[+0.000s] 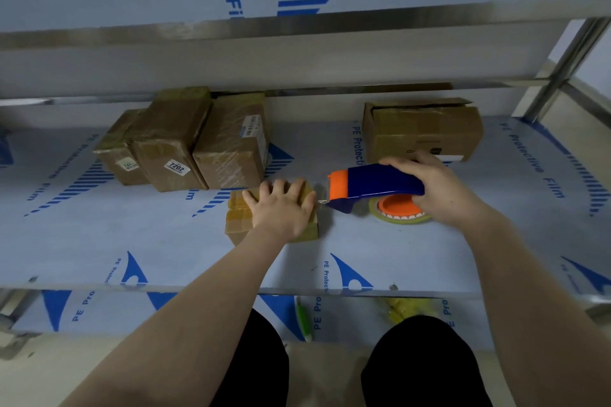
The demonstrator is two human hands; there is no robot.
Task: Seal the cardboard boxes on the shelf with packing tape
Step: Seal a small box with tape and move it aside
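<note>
Knees in black cloth sit lowest in view; we are low before the shelf (165, 241). Under its front edge, on the lower shelf (99, 311), lie a green object (302, 317) and a yellow object (403, 307), both too blurred to name.

Mid-shelf, the small box (238, 225) lies at centre. The left hand (281, 208) rests flat on its top, fingers spread and straight, pressing down and grasping nothing. Glossy tape shows on the box's top and left side. How much of the seam is covered we cannot tell under the palm.

At 3 o'clock of the small box, just beside it, is the tape dispenser (373, 185), blue with an orange nose that points at the box's right edge. The right hand (439, 188) is clenched round its handle. The tape roll (400, 208) on its orange hub sits low against the shelf. A thin glint between nose and box may be a strand of tape, but it is too fine to be sure.

Farther back at 11 o'clock, three boxes (178, 142) stand touching side by side, with tape bands over their edges and white labels. We judge these sealed.

At 1 o'clock, well apart from the small box, is the open box (423, 129). Its top flaps are raised and no tape crosses them.

Our reading: three are done, the small box is at or near its last strip, and the open box is left to close and tape.
</note>
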